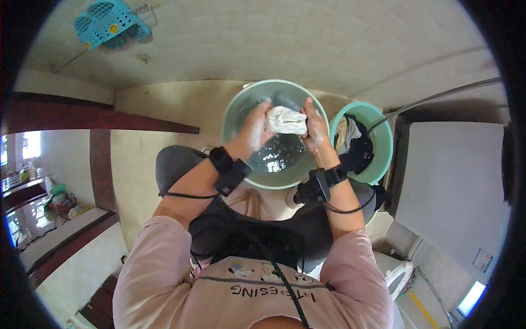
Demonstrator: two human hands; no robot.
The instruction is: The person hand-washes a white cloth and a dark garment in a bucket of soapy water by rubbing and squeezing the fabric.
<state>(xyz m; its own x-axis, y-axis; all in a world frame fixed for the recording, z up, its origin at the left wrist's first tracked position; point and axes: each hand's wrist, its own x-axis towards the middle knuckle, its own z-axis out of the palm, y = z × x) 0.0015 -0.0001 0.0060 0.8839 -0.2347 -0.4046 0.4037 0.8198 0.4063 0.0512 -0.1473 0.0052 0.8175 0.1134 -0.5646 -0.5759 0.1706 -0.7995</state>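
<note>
A wet, bunched-up white cloth is stretched between my two hands over a large pale green basin. My left hand is closed on the cloth's left end, with suds on the skin. Its other end is gripped by my right hand, also soapy. Dark, glinting water lies in the basin below the cloth. What kind of garment or cloth it is, I cannot make out. Both wrists wear black straps with small boxes and cables.
Right of the basin stands a mint green bucket with dark and beige clothes, and a grey hose runs into it. A white-topped appliance is farther right. Blue slippers hang on the wall. A dark red door frame borders the left.
</note>
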